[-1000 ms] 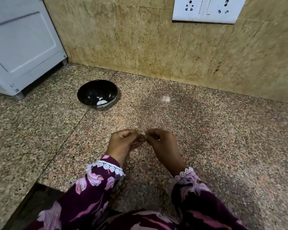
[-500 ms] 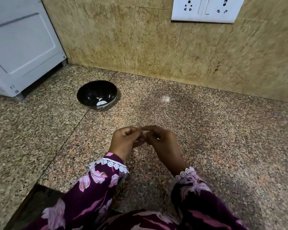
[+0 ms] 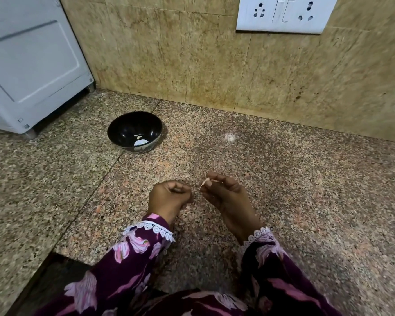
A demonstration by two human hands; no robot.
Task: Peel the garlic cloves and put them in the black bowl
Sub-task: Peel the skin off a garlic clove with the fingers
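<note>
The black bowl (image 3: pixel 121 124) stands on the granite counter, back left of my hands, with a few pale peeled garlic pieces (image 3: pixel 141 141) in its bottom. My right hand (image 3: pixel 226 195) pinches a thin pale scrap of garlic skin (image 3: pixel 204 183) between thumb and fingertips. My left hand (image 3: pixel 169 197) is a short gap to its left, fingers curled tight with the thumb pressed on them as if round a small clove. The clove itself is hidden inside the fingers.
A white appliance (image 3: pixel 32 65) stands at the back left, close to the bowl. A tiled wall with a white socket panel (image 3: pixel 283 14) closes the back. The counter's edge (image 3: pixel 55 254) drops off at the lower left.
My hands were joined, working on one clove; now they have pulled apart. The right hand has come away to the right with a scrap of skin.
</note>
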